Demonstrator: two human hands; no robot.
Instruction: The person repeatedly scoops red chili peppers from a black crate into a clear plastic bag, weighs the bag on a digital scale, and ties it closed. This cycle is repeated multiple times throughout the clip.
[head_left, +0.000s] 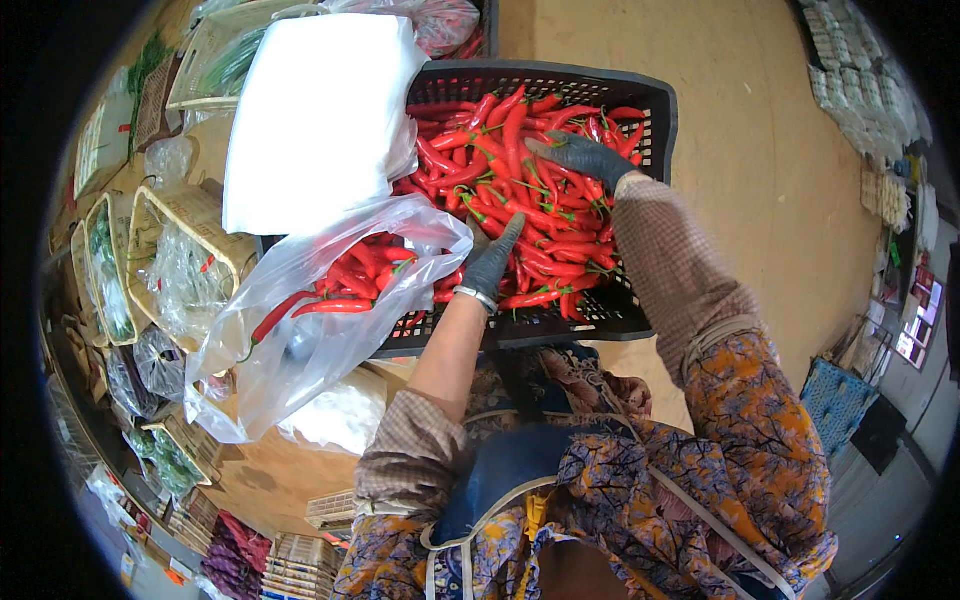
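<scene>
Long red chili peppers with green stems (547, 217) fill a black slatted plastic crate (660, 105) in front of me. My left hand (489, 259), in a dark glove, reaches into the pile near the crate's front, thumb spread from the fingers. On the far right of the pile, my gloved right hand (581, 156) lies on the peppers, its fingertips partly among them. Whether either hand grips any peppers cannot be made out. A clear plastic bag (300, 382) with several chilies inside spreads open beside my left hand. Behind it, a white stack of plastic sheets or bags (322, 124) covers the crate's left side.
Pale crates of bagged vegetables (187, 255) stand on the floor to the left. Another dark crate with plastic-covered red produce (442, 26) adjoins at the back. Stacked white packages (862, 82) line the right side, with a blue plastic crate (836, 401) lower down.
</scene>
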